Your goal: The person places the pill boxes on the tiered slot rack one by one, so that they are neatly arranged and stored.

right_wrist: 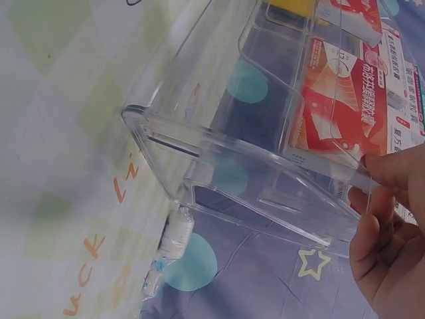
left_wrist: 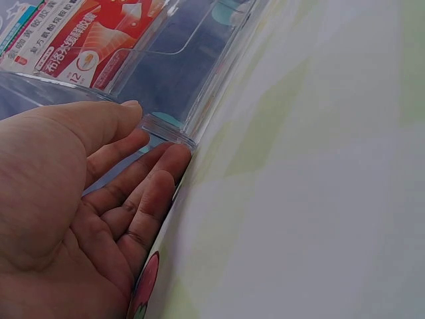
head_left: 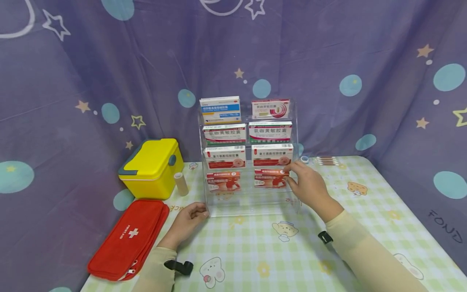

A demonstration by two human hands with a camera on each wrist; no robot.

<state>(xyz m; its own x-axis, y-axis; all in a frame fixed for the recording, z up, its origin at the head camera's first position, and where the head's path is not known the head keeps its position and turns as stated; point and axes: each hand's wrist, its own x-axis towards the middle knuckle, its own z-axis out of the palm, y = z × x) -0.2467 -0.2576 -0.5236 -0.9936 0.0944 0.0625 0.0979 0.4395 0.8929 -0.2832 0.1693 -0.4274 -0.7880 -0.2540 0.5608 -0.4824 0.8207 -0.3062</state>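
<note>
A clear tiered display stand (head_left: 233, 210) stands upright on the table, holding medicine boxes in two columns. My left hand (head_left: 188, 221) grips its lower front left corner; the left wrist view shows the thumb and fingers around the clear edge (left_wrist: 169, 127). On the bottom tier, my right hand (head_left: 310, 184) pinches the right end of a red medicine box (head_left: 268, 179). Up close, the thumb lies at that box's end corner (right_wrist: 339, 100), beside the stand's clear side panel. A matching red box (head_left: 223, 181) sits in the left slot of the same tier.
White medicine boxes (head_left: 224, 157) fill the tiers above. To the left are a yellow case (head_left: 151, 162), a beige roll (head_left: 181, 184) and a red first aid pouch (head_left: 127, 241). Behind the right hand lie a small tape roll (head_left: 304, 159) and several swabs (head_left: 327, 161).
</note>
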